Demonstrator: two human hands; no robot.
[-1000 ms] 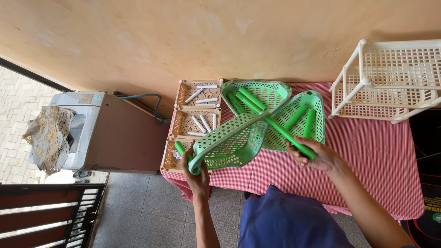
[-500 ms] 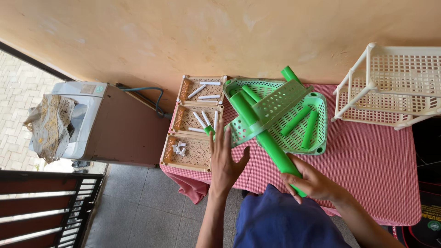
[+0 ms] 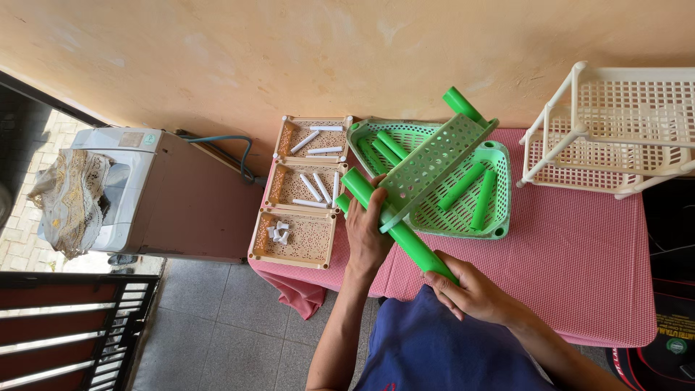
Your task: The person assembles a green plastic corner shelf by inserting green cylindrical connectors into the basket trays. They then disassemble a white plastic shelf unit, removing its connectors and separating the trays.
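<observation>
The green tube point(image 3: 405, 235) lay on a slant over the near edge of the table point(image 3: 579, 275), its long axis running from an upper end near the beige trays, toward the person's left, down to a lower end close to the body. It was a smooth, round, bright green plastic pipe of even thickness. A green perforated shelf panel point(image 3: 434, 163) sat fitted on it, tilted up on edge, its length stretching away toward the wall. At the panel's far corner a second green tube point(image 3: 463, 105) stuck out, pointing up and away. The left hand point(image 3: 368, 235) was wrapped about the tube near its upper end, thumb curled against the panel's near corner, fingers closed over the pipe. The right hand point(image 3: 470, 293) clasped the lower end, fingers folded round it and the tip of the tube hidden in the palm. Behind the panel lay a green basket tray point(image 3: 499, 210) flat on the pink checked cloth, with loose green tubes point(image 3: 470, 192) resting inside. To the left stood three beige trays point(image 3: 297, 239) in a row, holding white pegs point(image 3: 315, 187) and small white caps point(image 3: 279, 232). A white lattice rack point(image 3: 615, 130) stood at the right end of the table, well apart from both hands. Left of the table stood a washing machine point(image 3: 137, 188).
</observation>
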